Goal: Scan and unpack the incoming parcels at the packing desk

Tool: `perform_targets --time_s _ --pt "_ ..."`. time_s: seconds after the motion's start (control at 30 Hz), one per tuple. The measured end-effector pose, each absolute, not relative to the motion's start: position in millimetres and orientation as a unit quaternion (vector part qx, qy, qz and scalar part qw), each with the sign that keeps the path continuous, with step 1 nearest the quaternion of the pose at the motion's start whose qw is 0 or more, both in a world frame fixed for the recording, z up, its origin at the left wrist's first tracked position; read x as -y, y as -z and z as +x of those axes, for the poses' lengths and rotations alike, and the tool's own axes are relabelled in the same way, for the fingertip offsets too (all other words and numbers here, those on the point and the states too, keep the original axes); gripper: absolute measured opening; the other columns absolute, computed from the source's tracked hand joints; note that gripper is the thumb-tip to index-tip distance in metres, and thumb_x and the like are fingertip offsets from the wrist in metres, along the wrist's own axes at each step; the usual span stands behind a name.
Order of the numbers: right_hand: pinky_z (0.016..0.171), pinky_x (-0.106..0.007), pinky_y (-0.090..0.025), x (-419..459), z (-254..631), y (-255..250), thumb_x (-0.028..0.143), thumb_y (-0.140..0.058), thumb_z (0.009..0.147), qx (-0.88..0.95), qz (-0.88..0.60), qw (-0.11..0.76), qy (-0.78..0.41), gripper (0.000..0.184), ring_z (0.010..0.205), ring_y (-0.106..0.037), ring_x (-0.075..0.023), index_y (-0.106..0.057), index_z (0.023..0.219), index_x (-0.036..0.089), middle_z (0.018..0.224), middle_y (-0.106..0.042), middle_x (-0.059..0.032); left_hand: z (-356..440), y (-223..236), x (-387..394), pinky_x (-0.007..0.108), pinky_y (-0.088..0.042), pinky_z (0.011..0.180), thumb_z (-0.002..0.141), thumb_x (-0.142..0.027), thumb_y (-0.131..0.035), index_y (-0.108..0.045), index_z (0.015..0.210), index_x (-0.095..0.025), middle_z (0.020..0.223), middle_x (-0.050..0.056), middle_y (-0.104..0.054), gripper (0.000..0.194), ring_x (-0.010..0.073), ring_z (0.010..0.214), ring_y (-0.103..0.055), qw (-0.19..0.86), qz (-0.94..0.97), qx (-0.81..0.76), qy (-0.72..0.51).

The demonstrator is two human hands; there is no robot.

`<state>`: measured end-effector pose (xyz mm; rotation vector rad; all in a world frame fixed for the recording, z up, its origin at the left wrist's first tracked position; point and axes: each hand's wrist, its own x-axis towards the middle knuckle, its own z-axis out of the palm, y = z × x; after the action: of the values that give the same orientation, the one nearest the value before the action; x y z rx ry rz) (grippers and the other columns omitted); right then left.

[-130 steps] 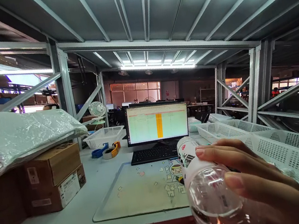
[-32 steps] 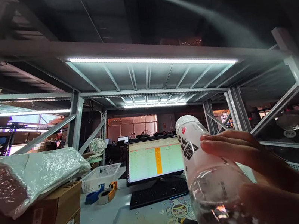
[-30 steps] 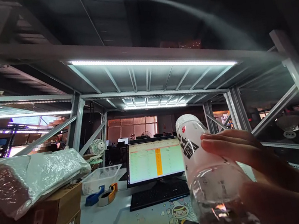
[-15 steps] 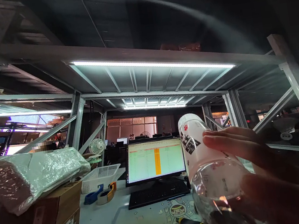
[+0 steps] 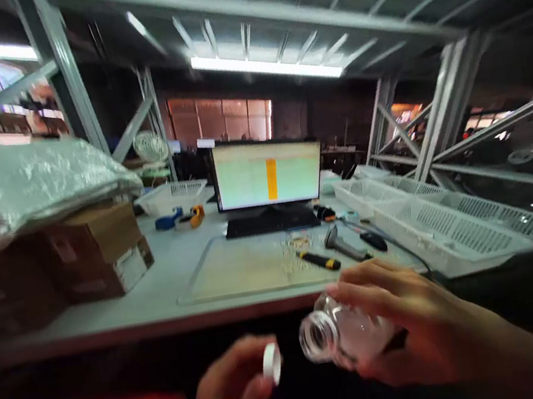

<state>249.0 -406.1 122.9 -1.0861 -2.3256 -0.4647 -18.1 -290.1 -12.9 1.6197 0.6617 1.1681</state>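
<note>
My right hand point(image 5: 408, 325) is wrapped round a clear plastic bottle point(image 5: 341, 336), held low in front of the table edge with its open mouth turned to the left. My left hand point(image 5: 231, 390) pinches the bottle's white cap point(image 5: 272, 364) a short way left of the mouth, apart from it. The picture is smeared by motion.
On the table point(image 5: 169, 289) lie a desk mat point(image 5: 251, 266), a keyboard and lit monitor point(image 5: 269, 172), a black-and-yellow knife point(image 5: 319, 260) and a mouse point(image 5: 373, 241). White perforated baskets point(image 5: 443, 225) stand at the right. Cardboard boxes point(image 5: 97, 250) under a plastic bag stand at the left.
The bottle has come down from its raised, tilted position to below the table edge. My left hand has come into view with the cap. The view has dropped from the ceiling to the table.
</note>
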Motion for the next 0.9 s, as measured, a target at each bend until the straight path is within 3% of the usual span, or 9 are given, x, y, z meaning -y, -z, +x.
perform_targets --time_s 0.17,0.33,0.5,0.7,0.77,0.9 --pt "0.094 -0.046 -0.058 386.9 259.8 -71.1 0.03 -0.074 0.093 0.844 -0.484 0.186 0.141 0.069 0.109 -0.067 -0.0286 -0.049 0.158 0.022 0.126 -0.067 -0.0138 5.4 -1.9 274.6 0.023 -0.06 0.078 0.089 -0.048 -0.084 -0.082 0.108 -0.021 0.097 0.005 -0.081 0.033 0.0183 0.086 -0.077 0.519 0.676 -0.237 -0.467" --pt "0.087 -0.043 -0.055 377.2 274.4 -51.8 0.031 -0.076 0.093 0.828 -0.516 0.144 0.166 0.068 0.102 -0.065 -0.029 -0.052 0.156 0.022 0.12 -0.067 -0.0131 29.6 -6.6 260.1 0.023 -0.056 0.078 0.094 -0.039 -0.079 -0.08 0.108 -0.02 0.1 0.003 -0.081 0.023 0.0157 0.087 -0.075 0.507 0.735 -0.224 -0.391" --pt "0.078 -0.039 -0.052 369.7 283.2 -35.6 0.032 -0.076 0.092 0.814 -0.546 0.108 0.169 0.066 0.087 -0.062 -0.0254 -0.057 0.153 0.018 0.11 -0.067 -0.0118 48.8 4.1 243.8 0.024 -0.051 0.073 0.096 -0.039 -0.075 -0.077 0.1 -0.019 0.094 0.001 -0.08 0.02 0.0139 0.082 -0.071 0.494 0.765 -0.261 -0.321" --pt "0.078 -0.038 -0.05 364.4 293.7 -12.4 0.033 -0.073 0.094 0.808 -0.564 0.105 0.137 0.06 0.087 -0.061 -0.0253 -0.059 0.151 0.017 0.11 -0.068 -0.0127 69.5 24.4 230.1 0.025 -0.041 0.059 0.097 -0.051 -0.071 -0.071 0.082 -0.017 0.075 0.0 -0.072 0.038 0.0126 0.065 -0.058 0.502 0.765 -0.307 -0.261" --pt "0.079 -0.038 -0.051 364.1 299.2 -6.0 0.035 -0.074 0.094 0.805 -0.573 0.106 0.117 0.063 0.088 -0.061 -0.0254 -0.058 0.152 0.017 0.111 -0.068 -0.0129 72.5 29.1 226.6 0.025 -0.045 0.063 0.098 -0.048 -0.072 -0.071 0.088 -0.017 0.081 0.001 -0.073 0.033 0.0133 0.07 -0.061 0.521 0.763 -0.288 -0.252" --pt "0.082 -0.038 -0.053 364.9 310.7 3.3 0.039 -0.08 0.09 0.794 -0.595 0.11 0.05 0.072 0.091 -0.064 -0.0246 -0.055 0.155 0.02 0.114 -0.068 -0.012 73.6 33.1 220.5 0.028 -0.054 0.089 0.098 -0.031 -0.075 -0.072 0.116 -0.019 0.111 0.005 -0.074 0.022 0.0163 0.099 -0.069 0.546 0.776 -0.179 -0.26"
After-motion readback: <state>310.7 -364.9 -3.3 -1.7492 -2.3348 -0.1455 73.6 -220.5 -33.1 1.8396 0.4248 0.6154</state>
